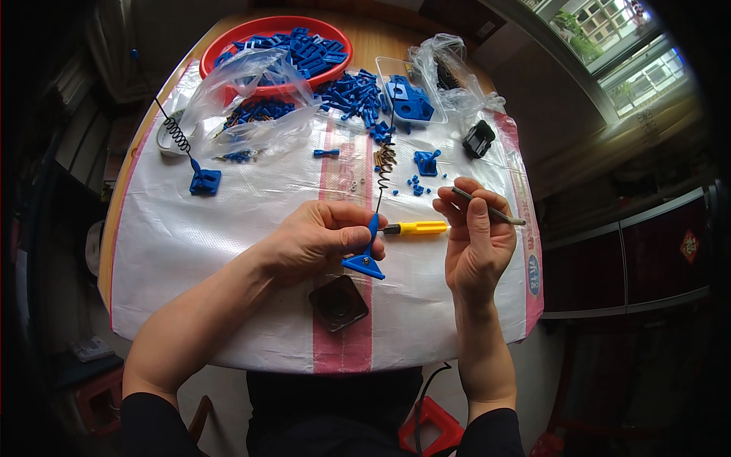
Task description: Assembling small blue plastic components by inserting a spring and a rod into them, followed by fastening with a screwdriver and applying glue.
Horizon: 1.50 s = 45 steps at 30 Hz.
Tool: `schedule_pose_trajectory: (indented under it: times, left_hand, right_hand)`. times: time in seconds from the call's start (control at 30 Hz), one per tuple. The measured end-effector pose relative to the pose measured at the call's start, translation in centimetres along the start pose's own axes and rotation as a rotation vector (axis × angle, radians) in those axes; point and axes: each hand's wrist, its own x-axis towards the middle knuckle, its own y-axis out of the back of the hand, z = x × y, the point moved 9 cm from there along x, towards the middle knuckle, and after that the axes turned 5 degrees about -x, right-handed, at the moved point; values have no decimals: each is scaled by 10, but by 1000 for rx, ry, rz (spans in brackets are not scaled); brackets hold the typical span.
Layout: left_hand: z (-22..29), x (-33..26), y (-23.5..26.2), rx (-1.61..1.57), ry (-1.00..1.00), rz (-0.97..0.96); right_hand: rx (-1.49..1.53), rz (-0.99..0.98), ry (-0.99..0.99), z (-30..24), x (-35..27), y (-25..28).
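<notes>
My left hand (308, 236) pinches a blue plastic bracket (365, 263) with a flat foot and a small screw in it. From its top rises a thin black wire with a coil (386, 161). Off to the right, my right hand (480, 247) is raised, gripping a slim grey metal rod (495, 211) between thumb and fingers; its exact kind is unclear. A yellow-handled screwdriver (420, 228) lies between the hands, its tip end by my left fingers. Below my left hand sits a dark square dish (339, 303). A similar blue bracket (204, 182) with a coiled wire stands at left.
At the back, a red basin (207, 65) holds many blue parts, with loose blue pieces (350, 95) beside it. Plastic bags (263, 72), a clear tub (432, 116), a black box (478, 139), a blue clip (427, 162) and tiny blue bits (416, 185) lie about the white sheet (228, 320).
</notes>
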Motion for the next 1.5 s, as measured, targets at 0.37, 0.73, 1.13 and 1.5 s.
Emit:
schedule_pose_trajectory:
  times: [0.37,0.73,1.13,1.5]
  left_hand:
    - [13,0,-13,181,-126,-68]
    - [24,-6,-13,297,-228,-77]
    - [17,-1,-5,278,-151,-68]
    - [21,-2,-5,241,-185,-37]
  right_hand:
    - [-718,-209,-574,-8,-27,72]
    - [-1295,-311,-126,-30,-42,54]
    - [-1498,-567,64,-21,-61,26]
    - [-1284,-451,168,-31,-53,-14]
